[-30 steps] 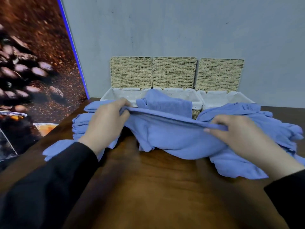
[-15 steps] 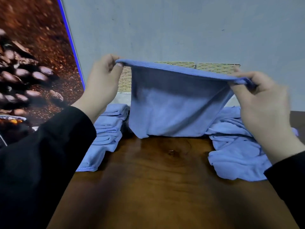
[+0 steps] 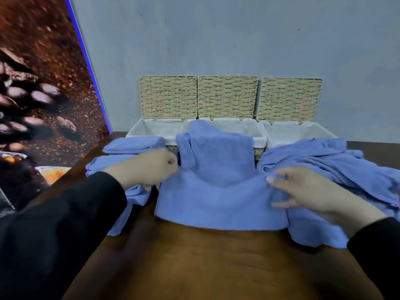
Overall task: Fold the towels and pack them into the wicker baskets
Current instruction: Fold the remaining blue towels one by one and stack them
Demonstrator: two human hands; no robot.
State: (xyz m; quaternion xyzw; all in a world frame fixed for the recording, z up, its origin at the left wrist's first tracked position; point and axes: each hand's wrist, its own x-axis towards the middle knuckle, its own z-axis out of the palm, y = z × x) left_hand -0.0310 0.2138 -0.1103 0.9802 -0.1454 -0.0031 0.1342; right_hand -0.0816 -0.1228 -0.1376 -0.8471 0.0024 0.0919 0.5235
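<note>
A blue towel [image 3: 216,202] lies spread flat on the wooden table [image 3: 216,267] in front of me. My left hand [image 3: 147,167] is curled at its upper left corner and grips the edge. My right hand [image 3: 307,191] pinches the bunched upper right corner between fingers and thumb. Behind stand three wicker baskets with white liners and raised lids: left [image 3: 151,128], middle [image 3: 258,135], right [image 3: 303,131]. Another blue towel [image 3: 216,148] hangs over the front of the middle basket.
Folded blue towels [image 3: 134,145] are stacked at the left, partly under my left arm. A loose heap of unfolded blue towels [image 3: 324,156] covers the table at the right. A grey wall stands behind the baskets, and a coffee-bean poster [image 3: 43,94] at the left.
Both hands lifted the towel off the heap, held it stretched in the air, then lowered it flat onto the table, still holding its top corners.
</note>
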